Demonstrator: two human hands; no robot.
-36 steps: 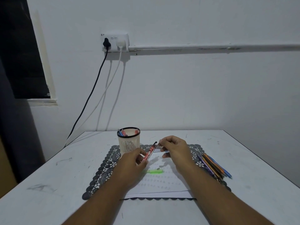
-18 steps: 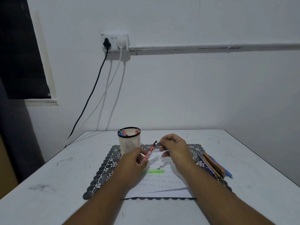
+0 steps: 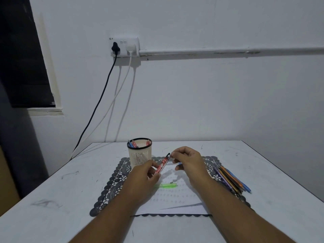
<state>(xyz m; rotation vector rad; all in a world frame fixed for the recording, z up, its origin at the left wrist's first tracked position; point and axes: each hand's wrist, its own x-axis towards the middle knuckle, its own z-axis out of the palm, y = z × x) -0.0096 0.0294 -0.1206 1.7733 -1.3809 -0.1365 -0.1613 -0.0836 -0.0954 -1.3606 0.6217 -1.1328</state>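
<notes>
My left hand (image 3: 143, 174) was curled around the lower half of the red pen (image 3: 162, 165), gripping it so the barrel slanted up and away from me, its black end uppermost. My right hand (image 3: 188, 159) was closed too, its thumb and forefinger pinching at that black end. Lower in the same hand, a thin clear refill (image 3: 172, 163) with a bluish tip seemed to be caught between the fingers, though I could not tell exactly how it was held. The pen was in the air above the sheet of paper (image 3: 175, 199), just right of the cream pen cup (image 3: 140, 155), which already held a few pens.

I judged the step in hand to be work on the pen's top end, either fitting or loosening the cap piece, with the refill waiting its turn. The next move would call for a steady left grip while the right fingertips twist or press along the barrel's axis. If the refill has to go in, its tip must line up with the narrow opening first.

On the paper lay a green pen part (image 3: 167, 185) and small grey bits (image 3: 172, 181). A bundle of coloured pens (image 3: 231, 179) rested on the right edge of the black lace mat (image 3: 112, 186) covering the surface (image 3: 70, 190).
</notes>
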